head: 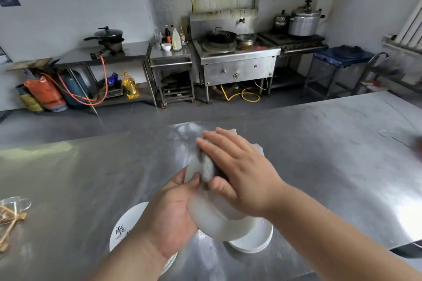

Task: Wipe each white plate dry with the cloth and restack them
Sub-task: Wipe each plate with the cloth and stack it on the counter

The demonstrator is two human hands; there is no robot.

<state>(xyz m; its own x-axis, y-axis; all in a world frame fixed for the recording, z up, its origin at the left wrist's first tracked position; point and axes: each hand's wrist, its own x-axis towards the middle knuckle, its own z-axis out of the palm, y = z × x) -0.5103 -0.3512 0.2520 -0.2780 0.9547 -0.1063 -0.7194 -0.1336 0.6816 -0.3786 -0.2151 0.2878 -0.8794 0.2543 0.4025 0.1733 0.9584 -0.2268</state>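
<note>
My left hand (170, 214) grips a white plate (212, 219) by its near-left rim and holds it tilted above the steel table (319, 155). My right hand (237, 166) lies flat on the plate's face, fingers spread, pressing a grey cloth (206, 166) against it. Under my left forearm lies a white plate with black writing (124, 226), flat on the table. A short stack of white plates (253, 239) rests on the table just below the held plate.
A clear glass bowl with wooden sticks (11, 214) stands at the table's left edge. Across the aisle are a wok stove (235, 55), steel side tables, pots (303, 21), bottles, an oil jug and gas cylinders (45, 93). The table's right corner drops off at the lower right.
</note>
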